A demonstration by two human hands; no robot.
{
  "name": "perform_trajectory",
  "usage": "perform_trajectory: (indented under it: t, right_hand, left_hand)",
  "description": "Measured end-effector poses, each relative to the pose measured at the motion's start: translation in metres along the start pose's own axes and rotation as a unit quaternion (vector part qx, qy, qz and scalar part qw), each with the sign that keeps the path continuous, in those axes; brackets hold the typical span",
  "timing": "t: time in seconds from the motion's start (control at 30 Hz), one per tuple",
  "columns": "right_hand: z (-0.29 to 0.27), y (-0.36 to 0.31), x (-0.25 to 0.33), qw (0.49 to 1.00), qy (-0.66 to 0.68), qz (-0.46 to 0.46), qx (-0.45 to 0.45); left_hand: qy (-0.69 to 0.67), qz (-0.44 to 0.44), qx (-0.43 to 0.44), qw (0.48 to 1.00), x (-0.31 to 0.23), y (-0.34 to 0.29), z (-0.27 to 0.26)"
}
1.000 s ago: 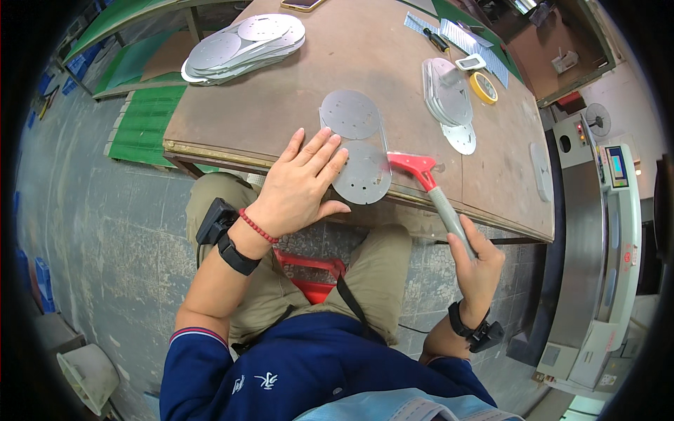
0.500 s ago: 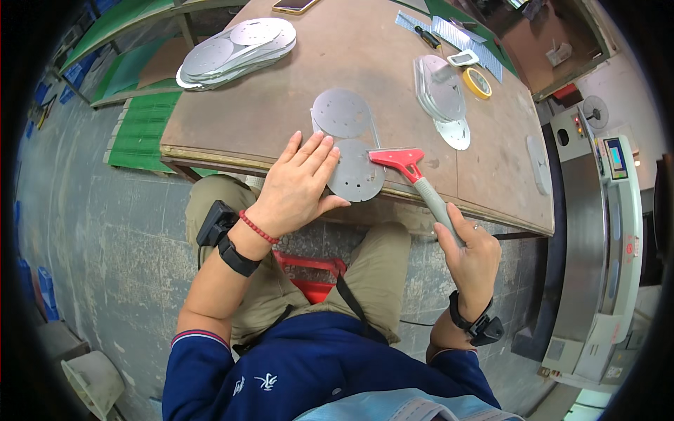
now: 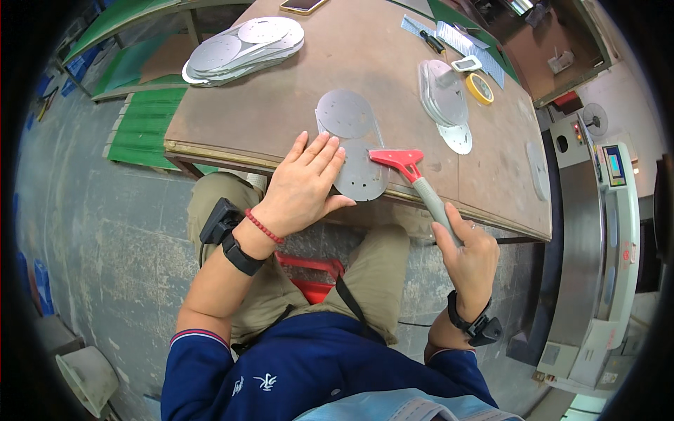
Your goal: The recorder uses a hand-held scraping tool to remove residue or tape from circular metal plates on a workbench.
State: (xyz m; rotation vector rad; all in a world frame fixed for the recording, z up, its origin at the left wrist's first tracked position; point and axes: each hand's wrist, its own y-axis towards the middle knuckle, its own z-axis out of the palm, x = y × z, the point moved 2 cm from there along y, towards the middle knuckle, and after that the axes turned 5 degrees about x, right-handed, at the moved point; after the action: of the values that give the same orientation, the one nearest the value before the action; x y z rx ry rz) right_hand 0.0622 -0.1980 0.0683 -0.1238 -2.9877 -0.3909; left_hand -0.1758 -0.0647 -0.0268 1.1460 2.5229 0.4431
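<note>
A flat grey metal plate (image 3: pixel 345 112), shaped as two joined discs with small holes, lies at the table's near edge. My left hand (image 3: pixel 302 179) rests flat on its left side, fingers stretched out, covering part of the near disc. In my right hand (image 3: pixel 469 245) is a scraper (image 3: pixel 405 160) with a red head and a grey handle. Its wide blade end touches or hovers just over the right part of the near disc; I cannot tell which. The fingers wrap round the lower handle, off the table's front edge.
A pile of similar plates (image 3: pixel 242 52) lies at the far left of the brown table (image 3: pixel 239 116). A smaller stack (image 3: pixel 442 98) sits to the right, near a yellow tape roll (image 3: pixel 479 89) and a black-handled tool (image 3: pixel 432 42). A phone (image 3: pixel 303 5) lies at the back.
The view has shifted slightly, so the table and its things appear a little to the right. Both hands and the scraper keep nearly the same place on the plate.
</note>
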Motion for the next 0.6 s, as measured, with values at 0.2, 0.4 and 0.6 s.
perform_trajectory:
  t: [0.2,0.4,0.6]
  right_hand:
    - [-0.011,-0.014,-0.001,0.999,0.030,-0.028,0.002]
    - [0.006,0.002,-0.003,1.000,0.003,-0.019,-0.020]
    - [0.016,0.009,-0.005,0.999,0.016,-0.004,-0.034]
  left_hand:
    - [-0.002,0.001,-0.006,1.000,0.000,-0.002,-0.001]
    - [0.002,-0.006,-0.005,1.000,-0.002,0.000,-0.002]
    - [-0.010,-0.003,-0.007,1.000,0.000,-0.002,0.001]
